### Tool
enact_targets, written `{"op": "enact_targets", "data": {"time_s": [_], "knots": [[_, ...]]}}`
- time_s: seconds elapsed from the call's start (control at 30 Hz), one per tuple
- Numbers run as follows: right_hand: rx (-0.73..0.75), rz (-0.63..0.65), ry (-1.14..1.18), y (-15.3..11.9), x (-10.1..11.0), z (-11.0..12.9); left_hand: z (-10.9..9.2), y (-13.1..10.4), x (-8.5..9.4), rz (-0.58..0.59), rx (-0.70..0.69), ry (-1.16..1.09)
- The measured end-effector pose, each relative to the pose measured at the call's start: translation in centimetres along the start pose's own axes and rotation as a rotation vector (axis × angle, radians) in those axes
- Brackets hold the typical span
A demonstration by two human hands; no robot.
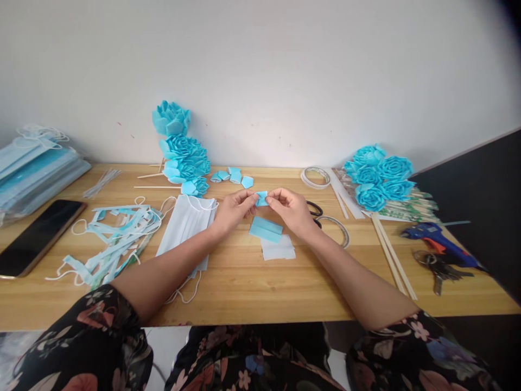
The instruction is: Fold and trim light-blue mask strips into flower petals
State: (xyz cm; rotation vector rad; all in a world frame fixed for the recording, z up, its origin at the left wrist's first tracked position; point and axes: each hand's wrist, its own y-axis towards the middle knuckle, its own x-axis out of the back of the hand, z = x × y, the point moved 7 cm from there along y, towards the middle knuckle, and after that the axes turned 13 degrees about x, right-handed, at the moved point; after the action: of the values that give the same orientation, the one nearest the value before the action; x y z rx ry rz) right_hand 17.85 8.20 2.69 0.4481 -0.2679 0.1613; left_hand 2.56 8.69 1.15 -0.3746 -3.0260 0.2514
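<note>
A small blue piece of mask fabric (261,198) is pinched between both hands above the middle of the table. My left hand (236,209) grips its left edge, and my right hand (290,209) grips its right edge. Just below lies a blue rectangle (266,229), partly over a white piece (279,248). Several small cut blue pieces (235,175) lie behind my left hand. Black scissor handles (314,209) show beside my right hand, which hides part of them. White face masks (185,222) lie under and beside my left forearm.
Blue fabric flowers (185,157) stand at the back left, others (372,174) at the right. Tape rolls (315,177), wooden sticks (393,255), a blue glue gun (439,241) and keys (439,269) lie right; a phone (38,236), scraps (118,239) and stacked masks (36,171) left.
</note>
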Motion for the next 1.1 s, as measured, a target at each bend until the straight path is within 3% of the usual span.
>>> {"op": "enact_targets", "data": {"time_s": [0.47, 0.6, 0.73, 0.8, 0.93, 1.1], "knots": [[0.027, 0.053, -0.049, 0.0, -0.2, 0.2, 0.4, 0.2, 0.0, 0.0, -0.007, -0.015], [0.025, -0.042, -0.047, 0.9, 2.4, 1.0, 0.5, 0.5, 0.6, -0.043, -0.008, -0.076], [0.082, -0.127, -0.215, 1.8, 5.5, 2.0, 0.6, 0.7, 1.3, -0.106, -0.003, -0.15], [0.103, -0.059, -0.363, 2.0, 5.8, 2.1, 0.5, 0.6, 1.5, -0.119, -0.004, -0.163], [0.125, 0.183, -0.656, 1.8, 4.3, 1.3, 0.5, 0.5, 1.5, -0.115, -0.001, -0.171], [0.183, 0.335, -0.808, 1.3, 2.6, 0.6, 0.3, 0.4, 1.4, -0.115, 0.002, -0.163]]}}
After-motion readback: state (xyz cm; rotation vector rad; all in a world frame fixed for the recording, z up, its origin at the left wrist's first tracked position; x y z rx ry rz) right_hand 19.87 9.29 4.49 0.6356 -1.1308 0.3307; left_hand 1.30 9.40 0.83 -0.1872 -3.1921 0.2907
